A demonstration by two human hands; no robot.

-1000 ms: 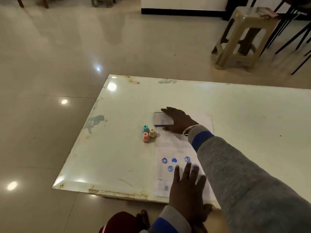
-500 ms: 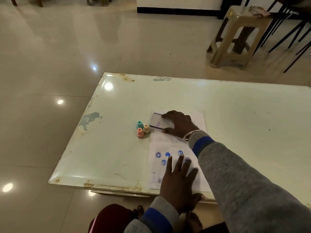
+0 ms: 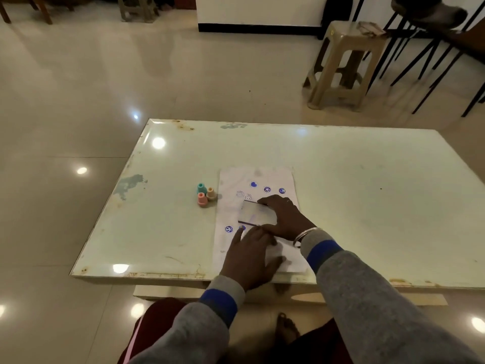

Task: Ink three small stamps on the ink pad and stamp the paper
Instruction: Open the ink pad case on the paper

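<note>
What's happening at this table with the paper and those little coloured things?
A person is stamping a sheet of paper. The right hand grips the ink pad, which sits on the sheet, while the left hand lies flat on the paper's near end. Three small stamps stand together on the table left of the paper, untouched. Several blue prints already show on the sheet.

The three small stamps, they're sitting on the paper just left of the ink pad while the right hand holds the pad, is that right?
Not quite. In the head view the three small stamps stand on the bare table, just off the paper's left edge. The right hand does hold the ink pad.
</note>
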